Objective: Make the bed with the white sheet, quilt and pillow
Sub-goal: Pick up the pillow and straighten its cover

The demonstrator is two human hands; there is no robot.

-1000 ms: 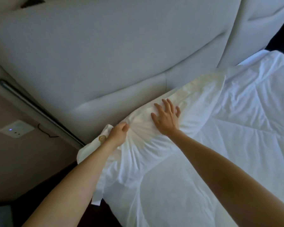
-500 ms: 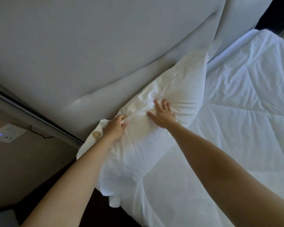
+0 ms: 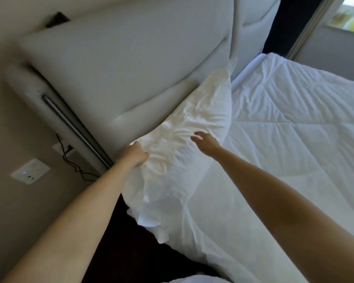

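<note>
A white pillow leans against the padded headboard at the head of the bed, its case creased. My left hand grips the pillow's near left end, fingers curled into the fabric. My right hand hovers just over the pillow's middle with fingers relaxed and spread, holding nothing. The white quilt lies spread over the bed to the right, with stitched seams and wrinkles. A strip of white sheet shows along the headboard beyond the pillow.
The grey padded headboard fills the upper middle. On the beige wall at left are a socket plate and a black cable. Dark floor runs beside the bed. A window is at the far top right.
The pillow has been stood more upright against the headboard. My right hand lifted off the pillow and now hovers above it. My left hand still grips the pillow's end.
</note>
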